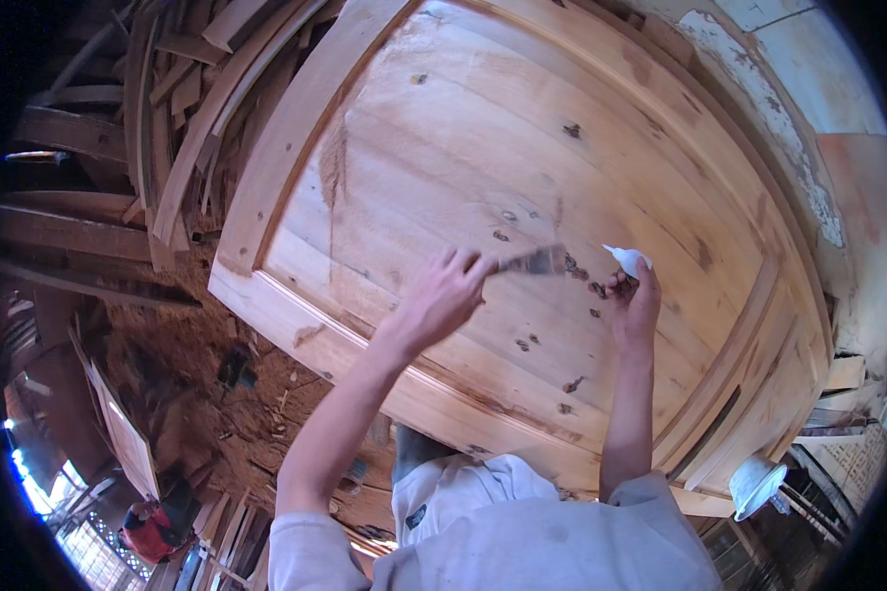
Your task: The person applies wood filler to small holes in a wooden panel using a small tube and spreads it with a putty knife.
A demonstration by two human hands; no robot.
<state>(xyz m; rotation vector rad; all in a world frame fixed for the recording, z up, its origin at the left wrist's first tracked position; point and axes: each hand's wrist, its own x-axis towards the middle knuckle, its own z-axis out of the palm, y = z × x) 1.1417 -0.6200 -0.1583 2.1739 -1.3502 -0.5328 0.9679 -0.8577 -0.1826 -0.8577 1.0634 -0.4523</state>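
A pale grey shirt (552,547) sits closest, below the fingers of both hands. The left hand (442,295) has its fingers wrapped around a flat-bladed scraper (537,261), whose blurred blade juts rightward from them toward dark knots (578,269); the right hand's (637,303) fingers grasp a small white nozzle bottle (631,259), its tip pointing left above them, and a wooden panel (453,148) spreads beneath both.

A broad framed wooden panel (463,148) bears scattered small dark patches (572,130).
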